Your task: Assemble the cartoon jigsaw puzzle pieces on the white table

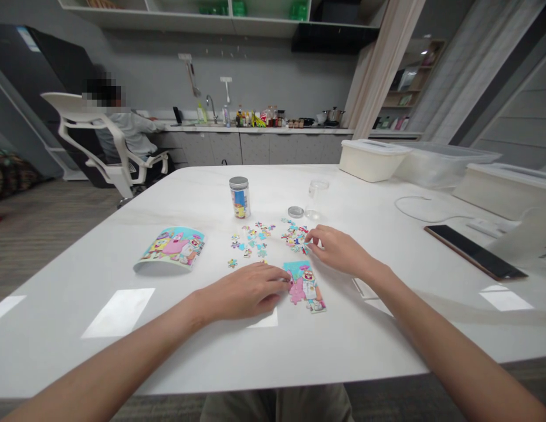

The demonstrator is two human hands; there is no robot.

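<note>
A partly assembled cartoon jigsaw puzzle (302, 284) lies flat on the white table, its left edge uneven. My left hand (250, 290) rests beside it, fingers stretched out, the fingertips touching that left edge. At the right side of a heap of loose puzzle pieces (294, 234), my right hand (334, 247) has its thumb and fingers pinched together at a puzzle piece, largely hidden by the fingertips. More scattered pieces (253, 237) lie to the left of the heap. Farther left, a curled picture sheet (173, 249) shows the same cartoon figures.
Behind the pieces stand a lidded jar (240, 198), a loose metal lid (295, 211) and a clear jar (317, 199). To the right are a phone (475, 251), a white cable (431, 215) and lidded storage boxes (372, 161). Another person (127, 132) sits beyond the table.
</note>
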